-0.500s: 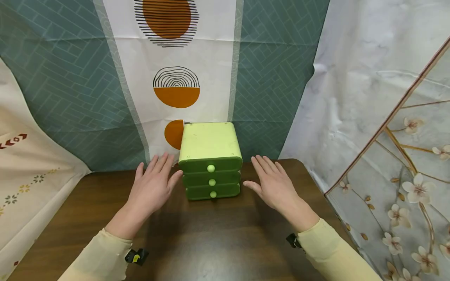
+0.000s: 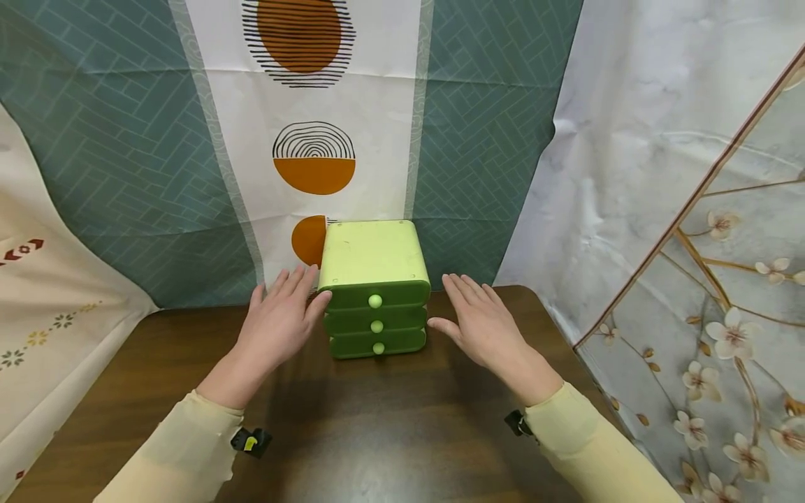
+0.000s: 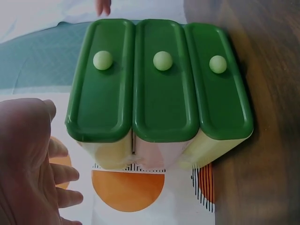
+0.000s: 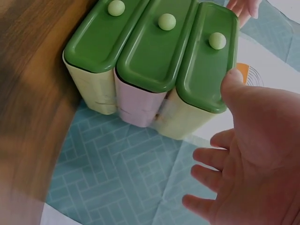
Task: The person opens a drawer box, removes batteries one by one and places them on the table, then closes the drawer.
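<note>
A small green chest of drawers point(image 2: 374, 255) stands at the back of the table, with a pale lime top and three dark green drawer fronts stacked one above another. Each front carries a round pale knob point(image 2: 375, 301), and all three drawers are closed. My left hand point(image 2: 277, 321) is held beside the chest's left side, fingers straight and thumb spread towards it. On the other side my right hand point(image 2: 487, 328) mirrors it, its thumb pointing at the chest. Neither hand holds anything. In the wrist views, the sides of the drawers point(image 4: 140, 105) show pale yellow and pink.
The brown wooden table point(image 2: 377, 419) extends in front of the chest. Behind it hangs a teal and white patterned cloth point(image 2: 490, 126). A cream cloth point(image 2: 63, 279) borders the left, and a floral cloth point(image 2: 692, 314) borders the right.
Both hands have moved slightly forward and inward, closer to the chest's sides. The view has shifted a little. The chest's drawers remain closed.
</note>
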The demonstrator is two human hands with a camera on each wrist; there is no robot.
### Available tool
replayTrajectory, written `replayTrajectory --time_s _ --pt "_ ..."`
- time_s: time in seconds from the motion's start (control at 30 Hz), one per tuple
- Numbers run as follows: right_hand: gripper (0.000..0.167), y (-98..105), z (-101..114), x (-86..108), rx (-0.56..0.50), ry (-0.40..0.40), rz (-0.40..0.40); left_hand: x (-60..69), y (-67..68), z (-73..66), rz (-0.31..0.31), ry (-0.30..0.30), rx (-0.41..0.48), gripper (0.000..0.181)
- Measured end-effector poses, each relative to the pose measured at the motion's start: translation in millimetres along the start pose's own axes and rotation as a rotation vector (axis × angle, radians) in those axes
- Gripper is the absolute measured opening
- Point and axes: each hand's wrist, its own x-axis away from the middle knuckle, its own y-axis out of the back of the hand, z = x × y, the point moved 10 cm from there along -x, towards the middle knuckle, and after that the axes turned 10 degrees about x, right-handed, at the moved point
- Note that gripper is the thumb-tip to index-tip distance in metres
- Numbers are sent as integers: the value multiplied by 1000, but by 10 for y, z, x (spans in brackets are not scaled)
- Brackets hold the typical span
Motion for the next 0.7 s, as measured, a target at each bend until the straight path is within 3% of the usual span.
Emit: replayTrajectory --time_s 0.47,0.7 --pt "89 20 159 -138 -65 41 33 -144 -82 -64 30 4 31 74" --pt "89 40 261 -202 -65 81 -3 -160 -132 -95 35 2 40 73"
